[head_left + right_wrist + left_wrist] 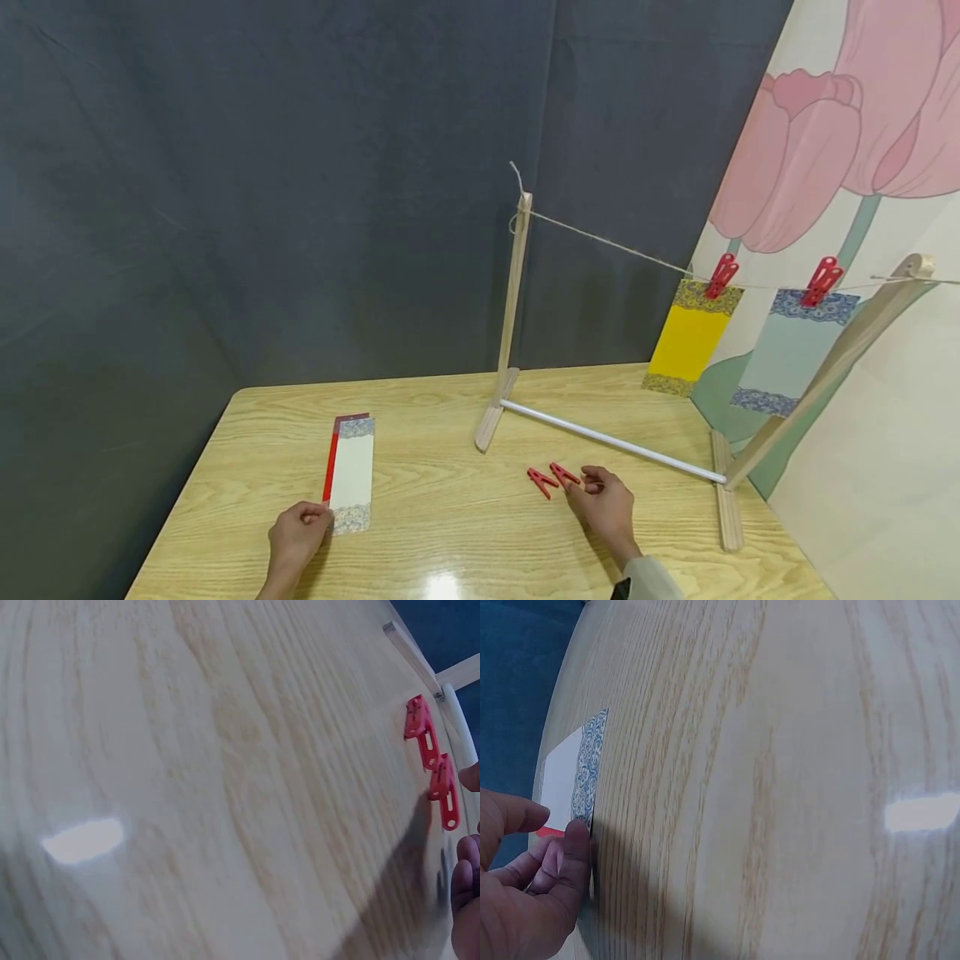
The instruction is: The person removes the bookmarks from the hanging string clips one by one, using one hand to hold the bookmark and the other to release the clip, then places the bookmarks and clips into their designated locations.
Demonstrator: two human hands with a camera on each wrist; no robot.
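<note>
My left hand point(296, 537) is at the lower left corner of a white card point(352, 471) with blue patterned ends. That card lies over a red card point(331, 468), whose left and top edges show. In the left wrist view, a fingertip touches the card's patterned end point(589, 765), with a gap between thumb and fingers. Two red clothespins point(540, 482) lie side by side on the table. Beside the right-hand clothespin point(564, 474) hovers my right hand point(609, 507), its fingers apart; the right wrist view cuts most of it off.
A wooden stand with a left post point(513, 292), a right post point(847, 358) and a white rod point(611, 440) holds a string point(600, 239). A yellow card point(690, 337) and a light blue card point(793, 350) hang from it by red clothespins. A dark curtain point(300, 208) stands behind.
</note>
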